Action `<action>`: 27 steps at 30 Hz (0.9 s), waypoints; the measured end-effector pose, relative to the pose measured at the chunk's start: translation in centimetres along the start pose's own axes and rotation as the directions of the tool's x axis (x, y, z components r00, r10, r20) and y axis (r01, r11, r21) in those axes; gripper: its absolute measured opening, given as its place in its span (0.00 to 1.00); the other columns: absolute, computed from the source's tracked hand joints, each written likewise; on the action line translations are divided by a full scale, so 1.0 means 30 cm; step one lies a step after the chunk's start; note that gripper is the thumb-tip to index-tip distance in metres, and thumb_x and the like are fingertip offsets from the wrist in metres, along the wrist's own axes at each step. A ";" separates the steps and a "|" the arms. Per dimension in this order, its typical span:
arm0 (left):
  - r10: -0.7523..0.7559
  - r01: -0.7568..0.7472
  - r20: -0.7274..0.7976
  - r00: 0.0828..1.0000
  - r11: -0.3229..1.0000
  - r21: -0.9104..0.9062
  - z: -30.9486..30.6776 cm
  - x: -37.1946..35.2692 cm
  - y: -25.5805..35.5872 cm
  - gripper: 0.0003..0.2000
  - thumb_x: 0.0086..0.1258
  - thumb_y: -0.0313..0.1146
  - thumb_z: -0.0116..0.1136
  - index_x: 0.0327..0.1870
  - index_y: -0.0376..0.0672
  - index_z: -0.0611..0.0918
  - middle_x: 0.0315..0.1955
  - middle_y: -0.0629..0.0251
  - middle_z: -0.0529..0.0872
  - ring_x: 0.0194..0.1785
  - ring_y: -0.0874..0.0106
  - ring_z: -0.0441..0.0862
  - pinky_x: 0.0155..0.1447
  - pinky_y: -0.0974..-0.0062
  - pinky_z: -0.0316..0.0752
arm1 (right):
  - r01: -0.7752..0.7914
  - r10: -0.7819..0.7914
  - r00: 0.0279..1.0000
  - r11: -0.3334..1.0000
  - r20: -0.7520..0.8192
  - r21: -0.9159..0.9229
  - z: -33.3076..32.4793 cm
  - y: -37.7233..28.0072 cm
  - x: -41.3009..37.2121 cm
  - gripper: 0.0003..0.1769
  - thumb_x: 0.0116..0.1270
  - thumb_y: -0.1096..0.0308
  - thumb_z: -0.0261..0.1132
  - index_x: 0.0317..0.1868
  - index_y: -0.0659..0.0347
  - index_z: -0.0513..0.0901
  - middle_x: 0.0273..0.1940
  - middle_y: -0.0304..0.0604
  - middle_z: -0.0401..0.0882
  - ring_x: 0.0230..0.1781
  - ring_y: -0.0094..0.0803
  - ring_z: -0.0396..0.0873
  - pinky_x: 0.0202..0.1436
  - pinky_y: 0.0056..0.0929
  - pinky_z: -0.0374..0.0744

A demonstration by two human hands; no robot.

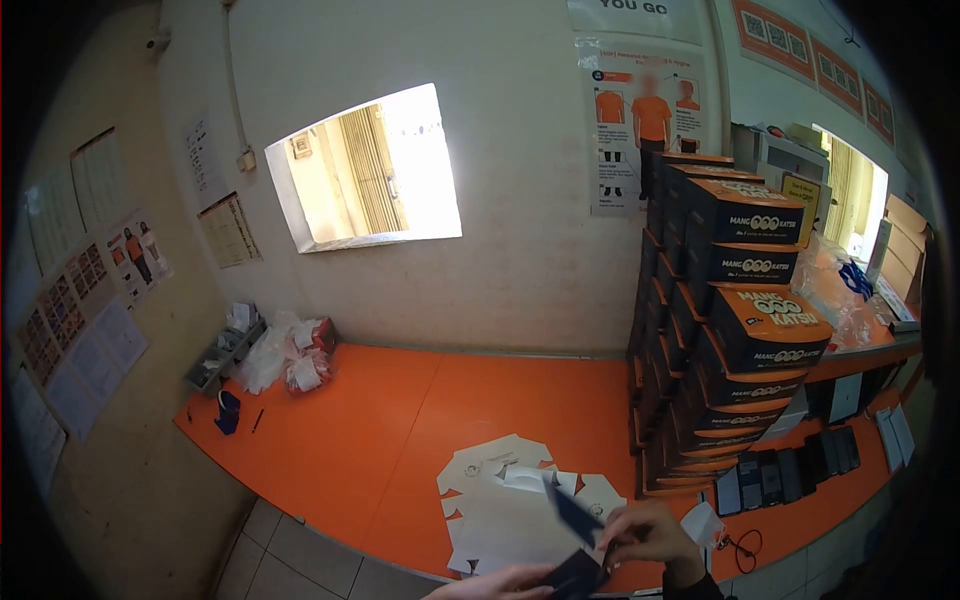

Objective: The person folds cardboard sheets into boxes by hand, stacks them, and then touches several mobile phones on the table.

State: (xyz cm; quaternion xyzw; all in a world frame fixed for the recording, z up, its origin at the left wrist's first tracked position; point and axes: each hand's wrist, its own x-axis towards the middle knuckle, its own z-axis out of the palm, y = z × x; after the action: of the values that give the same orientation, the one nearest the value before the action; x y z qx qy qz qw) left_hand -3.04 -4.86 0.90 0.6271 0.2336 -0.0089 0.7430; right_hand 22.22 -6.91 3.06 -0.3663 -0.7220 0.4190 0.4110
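Near the bottom edge, my left hand (500, 583) holds the lower part of a dark cardboard piece (575, 578). My right hand (650, 540) pinches the same piece at its right side, with the fingers bent. A dark flap (572, 515) of it stands up at a slant, left of my right hand. Beneath and behind it, flat unfolded carton blanks (500, 510) with their pale side up lie on the orange table (400, 420).
Tall stacks of black and orange boxes (755, 355) stand to the right. Beyond them are dark devices (790, 475) in a row and a cable (742, 548). At the back left lie plastic bags (275, 355), a grey tray (225, 355) and a blue tape dispenser (228, 412).
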 end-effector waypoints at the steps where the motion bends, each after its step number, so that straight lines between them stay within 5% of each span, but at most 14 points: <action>1: -0.061 0.051 -0.077 0.995 0.991 -0.122 -0.017 0.004 -0.009 0.20 0.73 0.36 0.49 0.61 0.35 0.68 0.50 0.58 0.77 0.54 0.75 0.70 0.57 0.79 0.66 | 0.097 -0.100 0.994 0.994 -0.049 -0.058 -0.012 -0.039 0.016 0.16 0.50 0.69 0.73 0.42 0.52 0.85 0.22 0.32 0.76 0.25 0.18 0.74 0.24 0.19 0.67; 2: 0.024 -0.036 -0.158 0.987 0.997 -0.075 -0.024 0.018 -0.043 0.20 0.72 0.34 0.51 0.61 0.34 0.68 0.47 0.60 0.78 0.50 0.76 0.71 0.54 0.80 0.68 | 0.205 -0.242 0.967 0.927 -0.083 -0.314 0.006 -0.073 0.056 0.13 0.50 0.72 0.70 0.39 0.50 0.85 0.25 0.32 0.76 0.27 0.22 0.76 0.25 0.19 0.70; 4: 0.190 -0.205 -0.265 0.946 0.978 -0.031 -0.029 0.030 -0.056 0.19 0.69 0.31 0.55 0.57 0.32 0.71 0.39 0.66 0.80 0.41 0.82 0.72 0.46 0.83 0.71 | 0.351 -0.307 0.936 0.807 0.170 -0.475 0.007 -0.105 0.078 0.14 0.52 0.69 0.68 0.42 0.50 0.83 0.31 0.34 0.76 0.30 0.27 0.76 0.28 0.23 0.73; 6: 0.110 -0.110 -0.176 0.978 0.994 0.008 -0.044 -0.006 -0.060 0.17 0.69 0.29 0.55 0.56 0.32 0.72 0.40 0.66 0.79 0.41 0.84 0.72 0.45 0.84 0.70 | 0.486 -0.336 0.869 0.711 0.363 -0.508 0.029 -0.140 0.083 0.15 0.54 0.68 0.65 0.44 0.50 0.82 0.39 0.35 0.76 0.36 0.29 0.76 0.32 0.26 0.76; 7: 0.069 -0.066 -0.133 0.989 0.997 0.030 -0.048 -0.019 -0.060 0.16 0.68 0.29 0.55 0.55 0.32 0.72 0.40 0.66 0.79 0.40 0.85 0.71 0.44 0.84 0.70 | 0.533 -0.391 0.846 0.632 0.363 -0.562 0.031 -0.162 0.093 0.15 0.53 0.67 0.65 0.44 0.49 0.82 0.38 0.35 0.76 0.36 0.29 0.76 0.32 0.26 0.76; 8: 0.192 -0.239 -0.238 0.952 0.952 -0.190 0.018 -0.037 0.027 0.14 0.68 0.28 0.53 0.53 0.33 0.72 0.41 0.66 0.78 0.42 0.86 0.72 0.44 0.86 0.70 | 0.569 -0.443 0.819 0.549 0.364 -0.613 0.029 -0.185 0.106 0.15 0.53 0.66 0.66 0.44 0.49 0.82 0.38 0.35 0.76 0.36 0.29 0.76 0.32 0.26 0.76; 10: 0.236 -0.325 -0.446 0.863 0.937 -0.132 0.037 -0.004 0.044 0.15 0.68 0.27 0.52 0.54 0.34 0.72 0.42 0.66 0.77 0.43 0.84 0.72 0.46 0.85 0.70 | 0.589 -0.548 0.771 0.419 0.325 -0.691 0.037 -0.170 0.120 0.19 0.52 0.62 0.67 0.47 0.45 0.82 0.37 0.35 0.75 0.33 0.28 0.75 0.31 0.25 0.76; 12: 0.191 -0.353 -0.676 0.711 0.929 -0.109 0.044 0.000 0.091 0.15 0.67 0.26 0.49 0.55 0.37 0.71 0.45 0.64 0.77 0.48 0.80 0.74 0.51 0.82 0.70 | 0.523 -0.526 0.831 0.629 0.180 -0.574 0.044 -0.168 0.084 0.20 0.53 0.61 0.68 0.49 0.44 0.82 0.38 0.35 0.75 0.31 0.27 0.74 0.32 0.25 0.76; 15: 0.260 -0.786 -0.827 0.499 0.537 -0.306 0.033 0.004 0.053 0.18 0.66 0.24 0.45 0.58 0.37 0.67 0.49 0.61 0.76 0.52 0.71 0.76 0.59 0.67 0.72 | 0.575 -0.556 0.812 0.710 0.177 -0.406 0.065 -0.118 0.064 0.16 0.53 0.59 0.71 0.44 0.42 0.85 0.36 0.30 0.78 0.23 0.22 0.74 0.24 0.20 0.73; 17: 0.247 -0.795 -0.926 0.287 0.600 -0.087 0.050 0.015 0.030 0.20 0.65 0.24 0.47 0.59 0.35 0.63 0.49 0.56 0.75 0.51 0.67 0.78 0.52 0.65 0.79 | 0.597 -0.586 0.785 0.632 0.200 -0.495 0.080 -0.066 0.038 0.16 0.53 0.61 0.71 0.44 0.43 0.85 0.35 0.30 0.80 0.23 0.21 0.75 0.24 0.20 0.73; 19: 0.193 -0.671 -0.981 -0.023 0.724 0.159 0.096 0.054 0.019 0.22 0.64 0.24 0.50 0.59 0.36 0.62 0.50 0.53 0.74 0.48 0.66 0.79 0.49 0.67 0.81 | 0.488 -0.670 0.740 0.592 -0.055 -0.641 0.058 -0.037 0.051 0.16 0.52 0.71 0.69 0.43 0.51 0.84 0.31 0.35 0.83 0.20 0.22 0.76 0.22 0.20 0.73; 21: 0.208 -0.691 -0.963 -0.173 0.671 0.269 0.100 0.119 -0.013 0.29 0.60 0.32 0.59 0.61 0.37 0.60 0.49 0.50 0.73 0.49 0.61 0.78 0.52 0.63 0.77 | 0.290 -0.448 0.812 0.866 -0.375 -0.407 0.076 0.000 0.091 0.14 0.51 0.74 0.68 0.41 0.54 0.84 0.30 0.36 0.83 0.22 0.25 0.77 0.22 0.21 0.72; 24: 0.295 -0.654 -0.932 -0.210 0.667 0.358 0.123 0.191 -0.072 0.29 0.59 0.32 0.59 0.61 0.39 0.62 0.49 0.51 0.74 0.50 0.60 0.77 0.53 0.61 0.76 | 0.333 -0.432 0.898 0.795 -0.086 -0.508 0.151 -0.016 0.103 0.13 0.53 0.74 0.67 0.41 0.57 0.81 0.23 0.36 0.71 0.21 0.29 0.74 0.22 0.25 0.72; 27: 0.361 -0.646 -0.931 -0.051 0.699 0.307 0.141 0.166 -0.092 0.29 0.57 0.32 0.59 0.61 0.40 0.64 0.49 0.52 0.75 0.50 0.59 0.77 0.53 0.59 0.75 | 0.387 -0.425 0.903 0.732 0.068 -0.560 0.134 -0.019 0.079 0.10 0.54 0.71 0.67 0.39 0.59 0.80 0.23 0.37 0.71 0.21 0.29 0.74 0.21 0.26 0.73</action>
State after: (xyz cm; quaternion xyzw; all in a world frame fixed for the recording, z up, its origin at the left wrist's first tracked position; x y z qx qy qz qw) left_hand 1.98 -8.02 -3.00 0.4333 0.3903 0.6867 0.4339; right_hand 17.57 -6.27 3.02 -0.3172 -0.8612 0.0763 0.3897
